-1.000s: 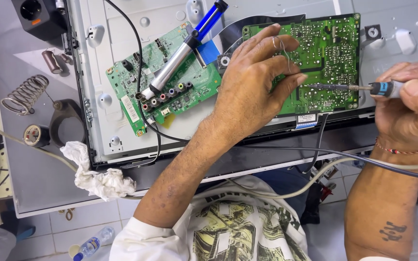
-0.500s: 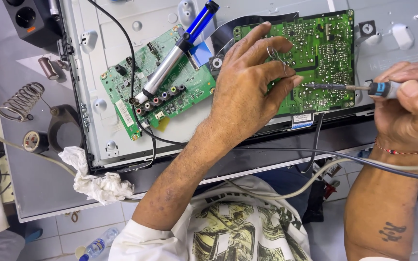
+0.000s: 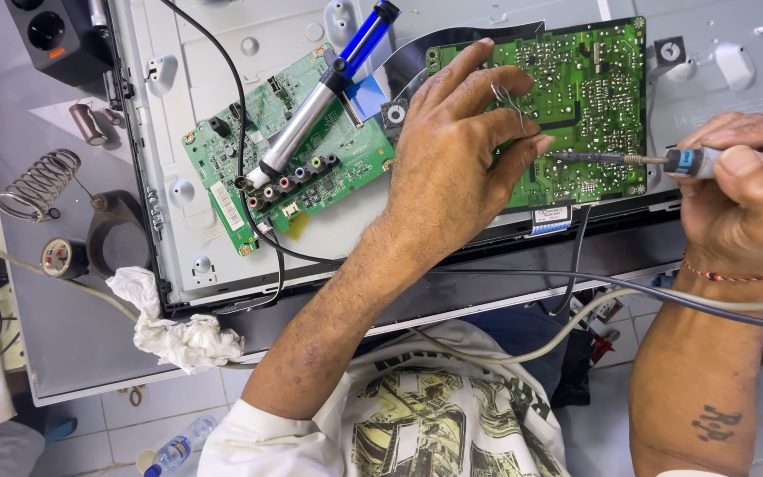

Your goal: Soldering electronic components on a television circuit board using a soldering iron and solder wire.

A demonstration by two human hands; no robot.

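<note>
Over green circuit board, left hand fingers pinching solder wire, right hand gripping soldering iron

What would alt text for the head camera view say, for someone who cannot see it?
A person's right hand holds a soldering iron to a large green circuit board, while the left hand rests on that board pinching thin solder wire. Nearby, a blue-handled desoldering pump lies across a smaller green board.
</note>
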